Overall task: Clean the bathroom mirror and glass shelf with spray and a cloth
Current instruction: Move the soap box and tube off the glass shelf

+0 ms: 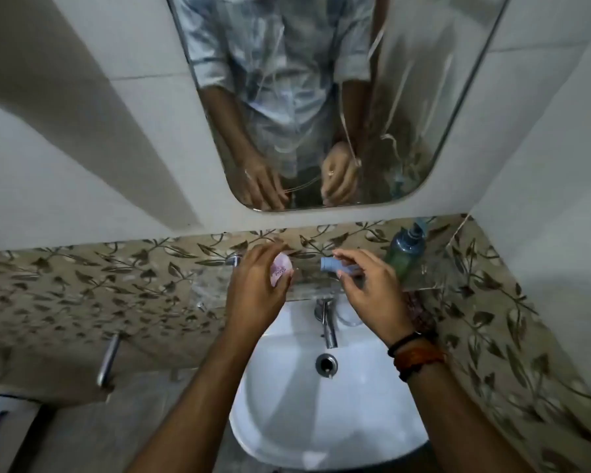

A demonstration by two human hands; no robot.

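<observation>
The mirror (pixel 321 97) hangs on the white tiled wall and reflects a person's shirt and both hands. Below it, a clear glass shelf (pixel 427 273) runs along the leaf-patterned tiles above the sink. My left hand (pixel 256 288) holds a small pink round container (pixel 281 273) just over the shelf's left part. My right hand (pixel 369 291) grips a small light-blue tube (pixel 335 264) by its body, its end pointing left. A blue-green spray bottle (pixel 405 250) stands upright on the shelf's right end. No cloth is in view.
A white washbasin (pixel 287 421) with a chrome tap (pixel 328 322) and drain (pixel 326 363) sits under my hands. A metal bar (pixel 108 360) sticks out at the left. Walls meet in a corner at the right.
</observation>
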